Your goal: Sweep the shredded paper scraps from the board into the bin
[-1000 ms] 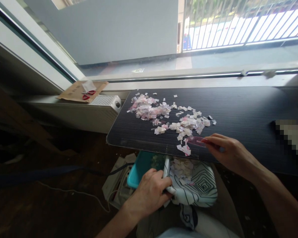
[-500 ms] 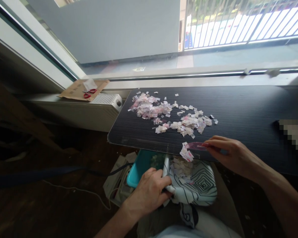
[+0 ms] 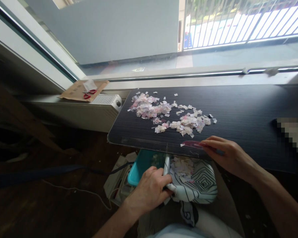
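My right hand [image 3: 218,147] pinches a pink, see-through, flat plastic piece [image 3: 192,144] over the dark table's near edge. One small paper scrap [image 3: 182,144] sits at its tip. Below that edge is an open white pouch [image 3: 206,180] with black line patterns, partly filled with paper scraps [image 3: 183,168]. My left hand [image 3: 152,185] is closed round the pouch's left rim. Left of the pouch stands a turquoise tub [image 3: 135,172], partly behind that hand, with a few scraps inside. Two loose piles of whitish and pink paper scraps, a left pile [image 3: 149,106] and a right pile [image 3: 190,123], lie on the table.
The dark tabletop [image 3: 238,109] reaches to the window sill. A white radiator [image 3: 109,100] stands off its left end, near brown cardboard [image 3: 71,91] with red-handled scissors [image 3: 87,96]. A blurred-out object [image 3: 293,134] lies at right. A white cable [image 3: 84,191] crosses the floor.
The clump of scraps at the plastic piece's tip has dropped away over the table edge, leaving one scrap there. My left hand keeps its grip on the pouch.
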The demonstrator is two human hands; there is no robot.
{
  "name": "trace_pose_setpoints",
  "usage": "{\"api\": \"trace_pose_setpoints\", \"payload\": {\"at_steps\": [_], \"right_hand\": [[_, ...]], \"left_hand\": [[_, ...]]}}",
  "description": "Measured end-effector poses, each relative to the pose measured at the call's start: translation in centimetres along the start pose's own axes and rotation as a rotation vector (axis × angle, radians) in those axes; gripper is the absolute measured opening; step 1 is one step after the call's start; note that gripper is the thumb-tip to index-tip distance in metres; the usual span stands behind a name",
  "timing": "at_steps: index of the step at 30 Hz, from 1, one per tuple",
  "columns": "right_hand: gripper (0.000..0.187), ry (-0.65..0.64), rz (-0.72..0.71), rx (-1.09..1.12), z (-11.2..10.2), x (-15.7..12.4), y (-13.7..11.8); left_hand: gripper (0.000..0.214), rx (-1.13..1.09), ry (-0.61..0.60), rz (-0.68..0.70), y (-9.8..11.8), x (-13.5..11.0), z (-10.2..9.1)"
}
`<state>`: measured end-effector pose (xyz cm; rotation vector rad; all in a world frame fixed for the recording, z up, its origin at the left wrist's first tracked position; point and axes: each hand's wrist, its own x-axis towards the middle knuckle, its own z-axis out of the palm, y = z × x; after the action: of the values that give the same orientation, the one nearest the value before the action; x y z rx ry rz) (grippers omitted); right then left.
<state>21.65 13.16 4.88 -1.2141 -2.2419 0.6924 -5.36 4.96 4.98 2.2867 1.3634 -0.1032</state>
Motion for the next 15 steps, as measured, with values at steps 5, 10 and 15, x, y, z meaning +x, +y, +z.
{"api": "trace_pose_setpoints", "payload": {"at_steps": [5, 10, 15], "right_hand": [[0.022, -0.103, -0.012, 0.0, -0.2, -0.2, -0.1], [0.021, 0.086, 0.07, -0.083, -1.0, -0.4, 1.0], [0.021, 0.096, 0.127, -0.128, -0.6, 0.1, 1.7]], "left_hand": [[0.01, 0.018, -0.004, 0.002, 0.1, -0.1, 0.2], [0.011, 0.043, -0.01, 0.07, 0.7, 0.6, 0.4], [0.013, 0.059, -0.053, 0.164, 1.7, 1.8, 0.4]]}}
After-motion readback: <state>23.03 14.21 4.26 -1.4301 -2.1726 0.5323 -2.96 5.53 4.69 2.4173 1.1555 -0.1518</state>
